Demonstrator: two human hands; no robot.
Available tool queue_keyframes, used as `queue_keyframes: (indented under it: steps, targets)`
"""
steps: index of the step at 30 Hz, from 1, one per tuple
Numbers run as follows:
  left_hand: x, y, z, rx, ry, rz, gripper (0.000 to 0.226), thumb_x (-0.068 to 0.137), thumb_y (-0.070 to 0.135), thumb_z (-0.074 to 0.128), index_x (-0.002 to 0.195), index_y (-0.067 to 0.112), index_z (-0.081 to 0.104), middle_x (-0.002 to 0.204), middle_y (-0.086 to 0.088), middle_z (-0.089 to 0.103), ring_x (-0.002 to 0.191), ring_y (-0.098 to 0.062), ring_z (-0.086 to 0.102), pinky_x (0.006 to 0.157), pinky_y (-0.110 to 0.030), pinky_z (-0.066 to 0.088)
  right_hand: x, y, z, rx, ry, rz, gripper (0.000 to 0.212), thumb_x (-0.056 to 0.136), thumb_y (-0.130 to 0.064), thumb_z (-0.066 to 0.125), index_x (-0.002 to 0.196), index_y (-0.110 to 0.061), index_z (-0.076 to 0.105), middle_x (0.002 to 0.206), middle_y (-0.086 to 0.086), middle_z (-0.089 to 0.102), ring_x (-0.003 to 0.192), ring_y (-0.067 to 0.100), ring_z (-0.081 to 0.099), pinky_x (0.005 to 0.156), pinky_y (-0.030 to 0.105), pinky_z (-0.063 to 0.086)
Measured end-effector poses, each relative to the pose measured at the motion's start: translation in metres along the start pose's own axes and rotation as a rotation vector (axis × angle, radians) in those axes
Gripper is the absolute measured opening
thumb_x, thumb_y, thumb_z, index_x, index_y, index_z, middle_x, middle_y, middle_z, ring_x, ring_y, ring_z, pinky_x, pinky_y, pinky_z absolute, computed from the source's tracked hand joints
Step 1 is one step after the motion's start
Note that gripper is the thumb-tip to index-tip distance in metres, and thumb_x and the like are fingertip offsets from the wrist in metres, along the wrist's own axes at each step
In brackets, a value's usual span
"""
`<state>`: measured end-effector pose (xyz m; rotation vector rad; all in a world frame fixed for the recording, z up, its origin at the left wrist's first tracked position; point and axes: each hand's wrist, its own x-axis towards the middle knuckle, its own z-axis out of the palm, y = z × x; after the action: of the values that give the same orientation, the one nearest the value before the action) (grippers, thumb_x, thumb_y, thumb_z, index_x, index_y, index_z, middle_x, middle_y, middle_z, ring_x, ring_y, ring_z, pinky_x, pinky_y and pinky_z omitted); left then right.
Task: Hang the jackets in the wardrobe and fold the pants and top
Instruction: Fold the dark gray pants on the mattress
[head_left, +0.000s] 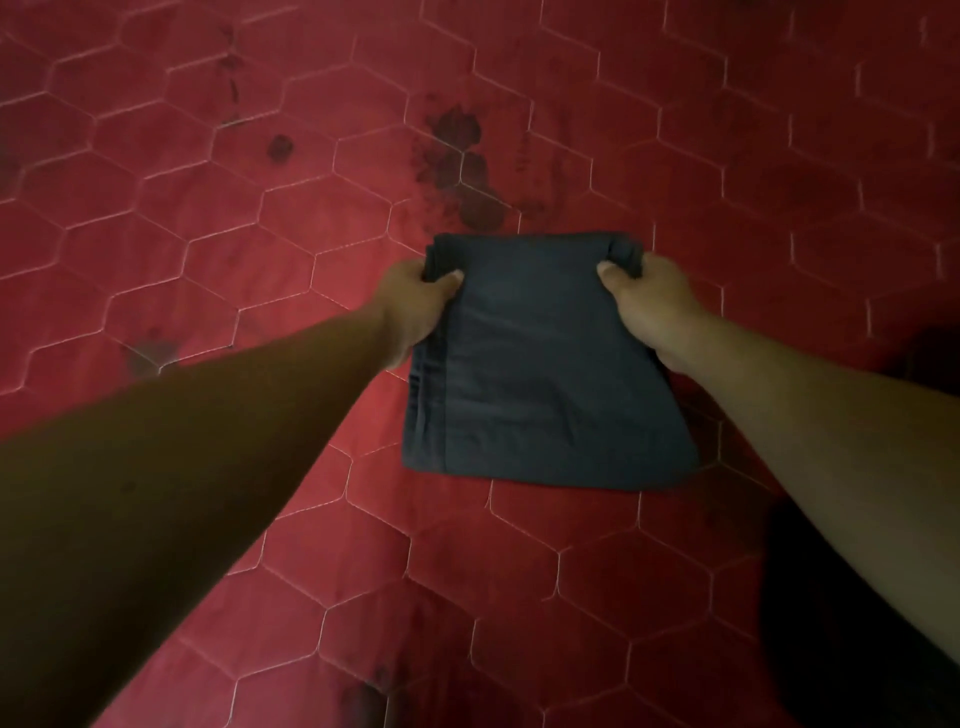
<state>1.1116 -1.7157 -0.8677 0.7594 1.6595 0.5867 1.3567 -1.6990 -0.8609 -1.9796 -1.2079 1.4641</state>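
Red quilt (208, 270) fills the whole view, with pale hexagon stitching (332, 156) all over. Dark stains (457, 150) sit upper centre, smaller ones at left and near the bottom edge. Light is dim and warm, with deep shadow (857, 597) at lower right.

Likely a home bedroom: a red quilted bedspread (208, 270), hexagon-stitched and stained, spreads beneath the left hand (415, 306) and right hand (655, 306).

Two hands (415, 306) (655, 306), one garment (545, 374), one quilt (208, 218)
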Motion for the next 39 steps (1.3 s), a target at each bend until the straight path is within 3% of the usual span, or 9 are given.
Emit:
queue_keyframes:
  steps: [3,6,8,10,14,20,25,29,39]
  targets:
    - [0.008,-0.002,0.005,0.09,0.131,0.116,0.022,0.097,0.028,0.064,0.117,0.018,0.064,0.105,0.003,0.07,0.104,-0.022,0.07,0.089,-0.036,0.058,0.0,0.002,0.002,-0.16,0.168,-0.118,0.038,0.103,-0.032,0.056,0.135,-0.016,0.045,0.118,0.004,0.061,0.111,0.025,0.062,0.09,0.035,0.049]
    - [-0.004,-0.008,0.007,0.524,0.32,0.471,0.061,0.091,0.027,0.063,0.146,0.019,0.04,0.142,-0.012,0.048,0.132,-0.029,0.047,0.111,-0.042,0.041,-0.02,0.007,0.005,-0.728,0.375,-0.496,0.066,0.1,-0.036,0.056,0.156,-0.016,0.027,0.148,0.02,0.043,0.134,0.034,0.047,0.105,0.048,0.044]
    - [-0.022,-0.02,0.016,0.921,0.31,0.753,0.067,0.095,0.029,0.057,0.155,0.014,0.032,0.16,-0.023,0.025,0.149,-0.04,0.021,0.12,-0.053,0.024,-0.041,0.018,0.019,-0.994,0.298,-0.688,0.067,0.1,-0.044,0.05,0.157,-0.015,0.031,0.163,0.02,0.026,0.151,0.038,0.025,0.118,0.062,0.026]
    - [-0.034,-0.039,0.025,1.21,0.167,0.927,0.065,0.102,0.04,0.047,0.158,0.014,0.027,0.165,-0.024,0.011,0.154,-0.04,0.005,0.122,-0.058,0.015,-0.049,0.035,0.034,-1.162,0.152,-0.772,0.071,0.101,-0.053,0.045,0.158,-0.013,0.031,0.168,0.018,0.016,0.156,0.037,0.011,0.12,0.066,0.013]
    - [-0.007,-0.062,0.024,1.365,0.101,0.801,0.075,0.102,0.062,0.03,0.162,0.021,0.012,0.166,-0.023,-0.003,0.154,-0.04,-0.007,0.124,-0.057,0.008,-0.02,0.057,0.038,-1.271,0.093,-0.706,0.084,0.1,-0.07,0.03,0.163,-0.015,0.018,0.17,0.018,0.004,0.157,0.038,0.0,0.121,0.066,0.007]
    - [0.01,-0.057,0.023,1.313,0.041,0.728,0.079,0.098,0.066,0.028,0.162,0.025,0.006,0.167,-0.017,-0.009,0.154,-0.034,-0.012,0.125,-0.052,0.003,0.003,0.052,0.038,-1.181,0.063,-0.61,0.093,0.093,-0.079,0.025,0.164,-0.02,0.007,0.169,0.022,0.001,0.157,0.037,0.003,0.124,0.06,0.009]
    - [-0.018,-0.055,0.023,1.327,0.075,0.641,0.074,0.101,0.063,0.024,0.161,0.028,0.001,0.167,-0.016,-0.014,0.154,-0.032,-0.016,0.125,-0.054,0.004,-0.014,0.044,0.02,-1.14,0.072,-0.595,0.086,0.1,-0.067,0.033,0.162,-0.01,0.014,0.169,0.021,0.003,0.156,0.036,0.007,0.124,0.056,0.019]
    - [-0.04,-0.098,0.005,1.252,0.035,0.591,0.073,0.1,0.064,0.022,0.161,0.033,-0.004,0.167,-0.01,-0.02,0.154,-0.027,-0.017,0.125,-0.052,0.005,-0.043,0.096,0.004,-1.233,-0.045,-0.659,0.09,0.1,-0.071,0.021,0.163,-0.009,0.006,0.17,0.015,-0.006,0.157,0.032,-0.005,0.124,0.06,0.015]
    - [-0.066,-0.111,-0.003,1.243,0.011,0.566,0.076,0.1,0.066,0.02,0.16,0.029,-0.009,0.165,-0.009,-0.027,0.153,-0.025,-0.022,0.125,-0.052,-0.002,-0.071,0.115,0.007,-1.185,0.016,-0.552,0.09,0.099,-0.072,0.017,0.163,-0.01,0.002,0.17,0.013,-0.008,0.158,0.029,-0.007,0.124,0.063,0.007]
